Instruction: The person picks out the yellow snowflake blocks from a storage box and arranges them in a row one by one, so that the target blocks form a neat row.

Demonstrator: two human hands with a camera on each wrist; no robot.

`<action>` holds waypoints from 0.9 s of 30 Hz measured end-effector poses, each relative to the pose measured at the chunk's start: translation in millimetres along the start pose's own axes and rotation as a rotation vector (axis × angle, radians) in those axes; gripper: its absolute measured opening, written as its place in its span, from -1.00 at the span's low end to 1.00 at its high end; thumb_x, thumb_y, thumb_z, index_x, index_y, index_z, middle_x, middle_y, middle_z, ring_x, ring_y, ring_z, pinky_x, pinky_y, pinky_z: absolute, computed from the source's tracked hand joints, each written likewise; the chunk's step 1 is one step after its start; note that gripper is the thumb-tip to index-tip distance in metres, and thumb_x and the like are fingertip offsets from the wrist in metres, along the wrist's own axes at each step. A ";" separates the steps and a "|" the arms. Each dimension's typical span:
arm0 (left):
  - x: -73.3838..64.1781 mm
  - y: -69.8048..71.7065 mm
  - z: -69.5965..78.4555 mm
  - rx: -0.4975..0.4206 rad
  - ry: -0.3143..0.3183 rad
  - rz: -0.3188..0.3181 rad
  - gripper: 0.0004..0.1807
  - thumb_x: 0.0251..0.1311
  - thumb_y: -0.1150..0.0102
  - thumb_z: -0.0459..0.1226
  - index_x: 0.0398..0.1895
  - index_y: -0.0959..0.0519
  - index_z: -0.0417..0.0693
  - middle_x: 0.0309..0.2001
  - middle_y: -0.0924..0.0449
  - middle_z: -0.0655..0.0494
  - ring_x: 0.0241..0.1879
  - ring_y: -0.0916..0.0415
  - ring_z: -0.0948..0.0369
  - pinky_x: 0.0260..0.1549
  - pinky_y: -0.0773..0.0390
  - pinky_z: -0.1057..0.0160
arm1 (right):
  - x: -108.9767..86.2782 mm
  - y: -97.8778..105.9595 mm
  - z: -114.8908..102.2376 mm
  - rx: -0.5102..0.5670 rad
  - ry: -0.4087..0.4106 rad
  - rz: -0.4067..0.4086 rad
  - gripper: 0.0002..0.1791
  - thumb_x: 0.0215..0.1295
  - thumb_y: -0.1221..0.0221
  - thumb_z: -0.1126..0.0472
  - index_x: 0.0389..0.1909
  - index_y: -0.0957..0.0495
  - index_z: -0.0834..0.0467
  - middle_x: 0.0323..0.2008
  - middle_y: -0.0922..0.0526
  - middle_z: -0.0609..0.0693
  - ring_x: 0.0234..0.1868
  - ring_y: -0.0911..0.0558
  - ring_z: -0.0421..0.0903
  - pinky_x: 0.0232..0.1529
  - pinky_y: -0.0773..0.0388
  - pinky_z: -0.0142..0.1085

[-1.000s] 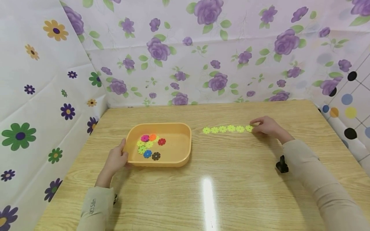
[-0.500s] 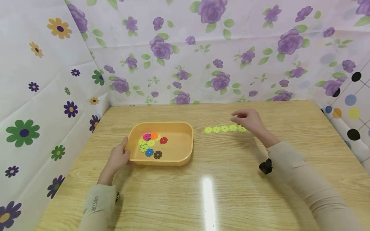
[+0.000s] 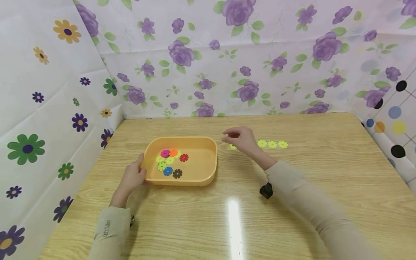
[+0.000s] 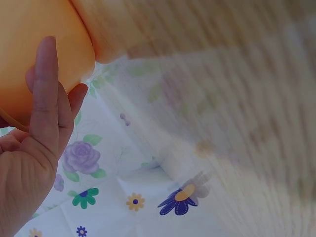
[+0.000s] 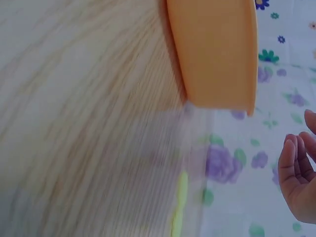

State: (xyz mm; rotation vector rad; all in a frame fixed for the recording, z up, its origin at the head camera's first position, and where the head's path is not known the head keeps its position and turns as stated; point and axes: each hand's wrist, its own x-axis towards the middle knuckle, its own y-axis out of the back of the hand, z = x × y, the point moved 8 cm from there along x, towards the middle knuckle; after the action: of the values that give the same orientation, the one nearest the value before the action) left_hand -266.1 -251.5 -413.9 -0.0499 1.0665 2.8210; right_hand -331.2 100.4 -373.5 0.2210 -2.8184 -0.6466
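My left hand [image 3: 132, 176] grips the left end of a shallow orange plastic tray [image 3: 198, 181], thumb at the rim and fingers along the outer wall. In the left wrist view the fingers [image 4: 45, 94] lie against that wall. Inside the tray are several flower-shaped plastic discs, among them a red disc [image 3: 183, 157], a blue disc [image 3: 167, 171] and a dark brown disc [image 3: 177, 173]. Above the table, just right of the tray, my right hand [image 3: 243, 140] hovers with loosely bent fingers and nothing visible between them. It partly hides a row of yellow-green discs [image 3: 272, 144].
The wooden table [image 3: 195, 224] meets a wall sheet with purple flowers [image 3: 247, 92] at its back edge. A black wrist device [image 3: 266, 190] hangs under the right sleeve. A bright light reflection crosses the front of the table.
My right hand has let go of the rightmost yellow-green disc, lifted and moved left along the row toward the tray. The left hand keeps its hold on the tray.
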 end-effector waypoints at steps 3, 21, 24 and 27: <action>-0.2 -0.3 0.9 -0.002 -0.001 -0.002 -0.36 0.19 0.29 -0.51 0.35 0.16 -0.41 0.22 0.00 -0.58 -0.64 -0.53 0.04 -0.64 -0.61 0.16 | 4.0 -18.4 -10.0 0.007 0.027 -0.015 -0.71 0.04 -0.30 0.21 -0.20 -0.64 0.26 -0.46 -0.61 0.05 -0.45 -0.53 -0.12 -0.49 -0.48 -0.38; 1.0 1.2 0.8 0.023 -0.025 0.018 -0.37 0.18 0.28 -0.52 0.34 0.12 -0.43 0.21 -0.01 -0.58 -0.65 -0.53 0.06 -0.67 -0.61 0.19 | 25.0 -100.8 -44.0 -0.111 0.100 -0.162 -0.67 0.05 -0.30 0.18 -0.17 -0.63 0.28 -0.47 -0.62 0.03 -0.41 -0.56 -0.11 -0.40 -0.50 -0.46; 0.8 1.6 1.3 0.015 -0.025 0.019 -0.37 0.18 0.28 -0.52 0.34 0.13 -0.43 0.21 -0.01 -0.58 -0.66 -0.54 0.05 -0.67 -0.61 0.19 | 28.4 -110.6 -47.5 -0.160 0.122 -0.193 -0.63 0.07 -0.29 0.13 -0.14 -0.62 0.26 -0.46 -0.63 0.03 -0.40 -0.57 -0.12 -0.39 -0.49 -0.47; 0.9 1.3 1.1 0.003 -0.025 0.012 -0.37 0.18 0.28 -0.52 0.34 0.13 -0.42 0.21 -0.02 -0.58 -0.66 -0.53 0.05 -0.66 -0.61 0.18 | 30.8 -120.2 -49.9 -0.186 0.125 -0.236 -0.60 0.09 -0.27 0.08 -0.11 -0.61 0.25 -0.40 -0.65 0.03 -0.40 -0.56 -0.14 -0.42 -0.47 -0.47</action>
State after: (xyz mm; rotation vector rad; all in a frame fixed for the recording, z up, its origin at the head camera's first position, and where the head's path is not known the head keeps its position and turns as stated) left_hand -267.2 -251.7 -412.2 -0.0078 1.0695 2.8233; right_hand -336.3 -33.2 -377.3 0.5441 -2.6147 -0.9055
